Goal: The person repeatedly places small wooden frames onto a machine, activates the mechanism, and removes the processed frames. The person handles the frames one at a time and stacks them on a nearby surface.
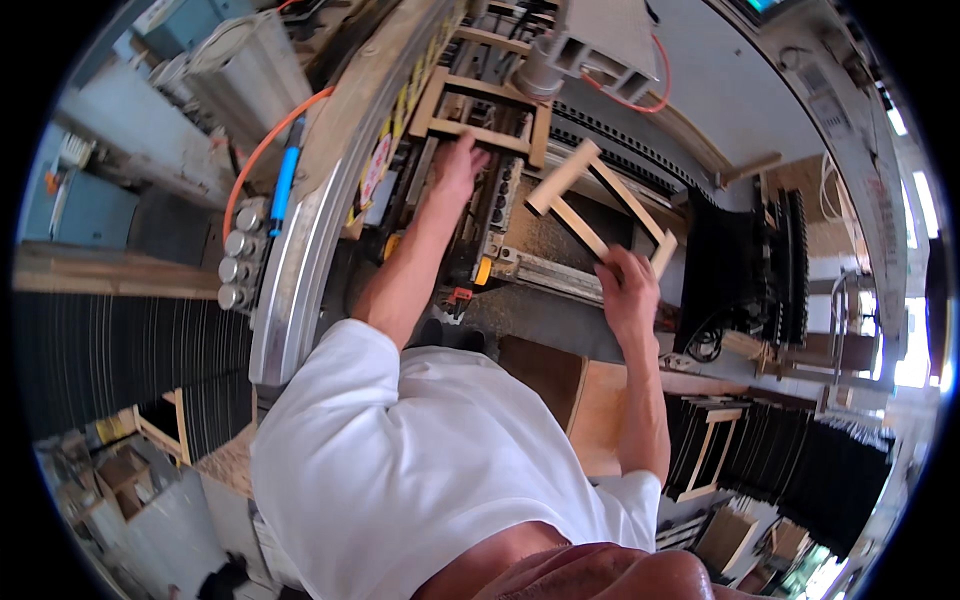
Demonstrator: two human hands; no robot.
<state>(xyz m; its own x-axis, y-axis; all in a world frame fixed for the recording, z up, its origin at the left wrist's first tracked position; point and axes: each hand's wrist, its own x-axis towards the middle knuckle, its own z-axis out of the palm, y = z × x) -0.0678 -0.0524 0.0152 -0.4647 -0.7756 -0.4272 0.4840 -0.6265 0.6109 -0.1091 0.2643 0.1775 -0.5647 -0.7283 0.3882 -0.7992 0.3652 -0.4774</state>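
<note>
Workshop clutter ringed me on every side, with a long machine bed (560, 270) stretched out in front of my chest. My right hand (628, 290) was closed around the near corner of a small wooden frame (600, 205), which I held tilted above the bed, its far end pointing up and to the left. My left hand (455, 165) reached farther out and lay against the near rail of a second wooden frame (485, 105) that sat flat on the machine; I could not tell whether those fingers were gripping the rail or only resting on it. The two frames were near each other but apart, the held one to the right of the lying one.

Just beyond the flat frame stood a grey metal cylinder (540, 75) with an orange hose (640, 100) curling behind it. To the left of my arm ran a curved metal rail (300, 270), and beside it a row of small silver cylinders (238, 255) with a blue tube (285, 175) and an orange cable (265, 145) above them. On the right, near my elbow, a stack of dark frames (790, 450) leaned together, with another pale wooden frame (705, 450) propped at their left end. My white shirt (400, 460) filled the near part of the view.
</note>
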